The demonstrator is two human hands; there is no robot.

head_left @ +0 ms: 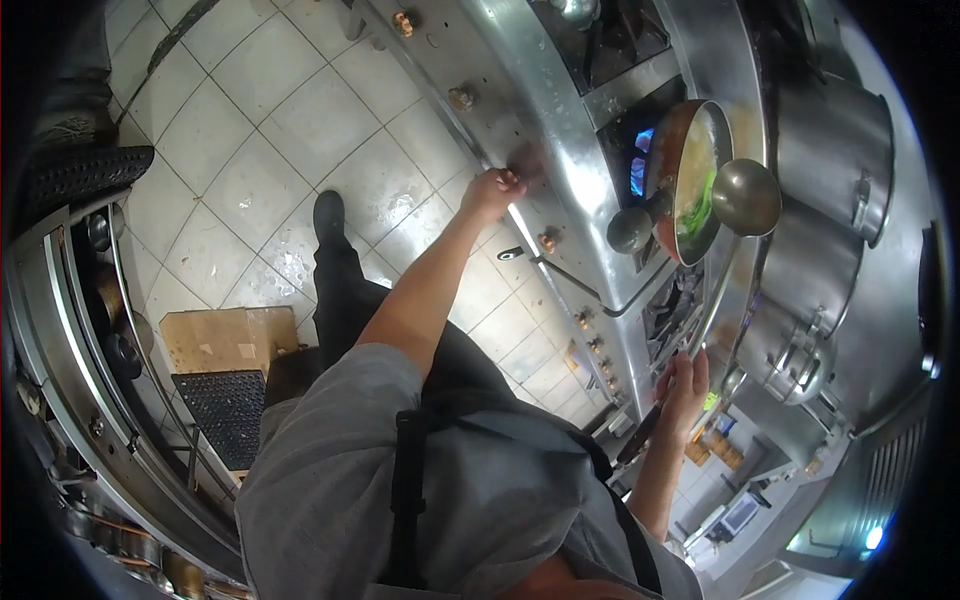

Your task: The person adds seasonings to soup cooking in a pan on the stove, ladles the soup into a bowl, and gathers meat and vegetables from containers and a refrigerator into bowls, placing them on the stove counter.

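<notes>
My left hand is at the stove's front panel, its fingers closed around a control knob that they mostly hide. In my right hand is the long handle of a metal ladle. The ladle's round bowl is at the right edge of a frying pan. That pan sits tilted over a burner with a blue flame. Green vegetables and pale liquid or food lie inside it. A round, dark metal piece shows at the pan's near side.
Large steel pots and a smaller lidded pot stand behind the burners. A black bar juts from the stove front. Cardboard and a black perforated mat lie on the tiled floor. Metal shelving with pans is at left.
</notes>
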